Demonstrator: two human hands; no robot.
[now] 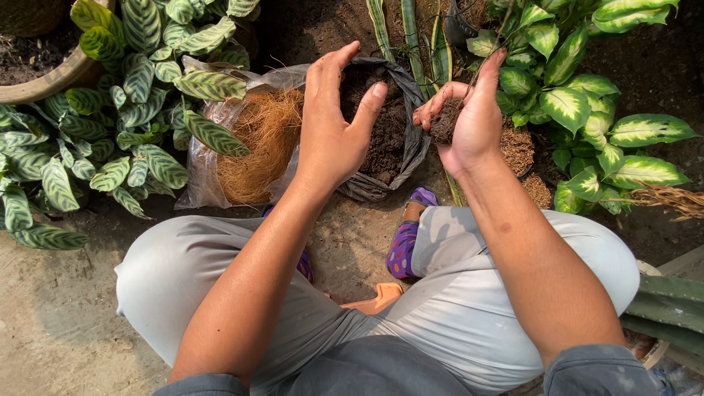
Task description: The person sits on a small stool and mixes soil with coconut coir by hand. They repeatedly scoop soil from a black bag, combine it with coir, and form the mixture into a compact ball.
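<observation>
Cupping a clump of soil [444, 121] in my right hand [473, 121], I have the fingers curled round it in a loose, narrow grip, palm turned up. The soil is dark brown, crumbly and lumpy, and it sits in the hollow of that palm, partly hidden by the bent fingers.

My left hand [334, 125] is spread wide and holds nothing; its thumb and fingers hang over the black bag [411, 143], which stands open on the ground between my hands and is filled with the same dark soil. The clump is just right of the bag's rim, raised above the ground.

Left of the black bag lies a clear bag [202, 158] of reddish-brown coir [257, 143]. A striped-leaf plant [125, 110] grows at the left, a green-and-white one [579, 95] at the right. My knees [455, 293] are bent below.
</observation>
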